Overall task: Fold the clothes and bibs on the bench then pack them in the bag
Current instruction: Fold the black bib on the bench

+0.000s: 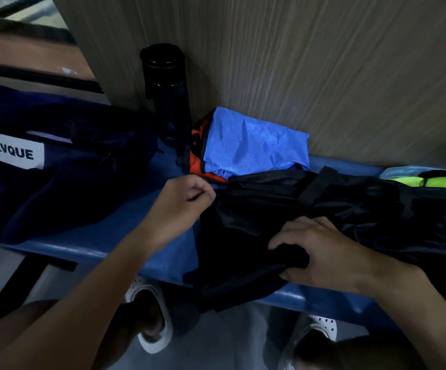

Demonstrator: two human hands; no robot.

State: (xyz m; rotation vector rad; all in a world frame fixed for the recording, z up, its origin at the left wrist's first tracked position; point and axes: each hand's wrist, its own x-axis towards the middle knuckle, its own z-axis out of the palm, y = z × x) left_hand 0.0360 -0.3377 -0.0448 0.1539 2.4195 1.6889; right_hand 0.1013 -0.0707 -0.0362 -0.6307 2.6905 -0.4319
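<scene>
On the blue bench (125,231), between the navy bag (56,166) and a folded blue bib (248,145), the left hand (181,206) pinches the black garment's (283,209) edge while the right hand (320,255) grips its bunched near corner.

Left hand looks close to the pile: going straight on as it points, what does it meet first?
Past the garment the left hand pinches, probably the orange bib; depth unclear.
</scene>
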